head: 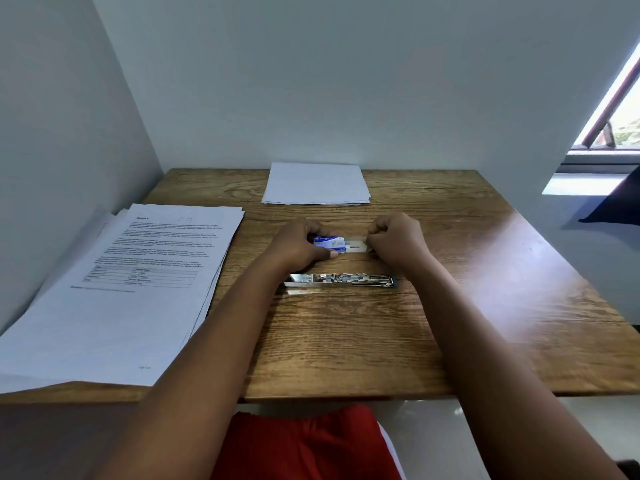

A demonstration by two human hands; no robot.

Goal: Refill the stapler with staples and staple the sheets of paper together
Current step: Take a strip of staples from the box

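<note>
A small blue staple box [329,243] lies on the wooden table [346,334], with its white inner tray [356,244] slid out to the right. My left hand [299,245] grips the blue sleeve. My right hand [394,239] pinches the tray's right end. Just in front of both hands a metal stapler [341,281] lies open, its staple channel facing up. A thick stack of printed sheets [117,289] rests at the left, and a thinner stack of blank sheets [316,183] sits at the back by the wall.
White walls close in the table at the left and the back. A window [620,109] is at the upper right. The table's near edge runs across above my red-clothed lap [304,445].
</note>
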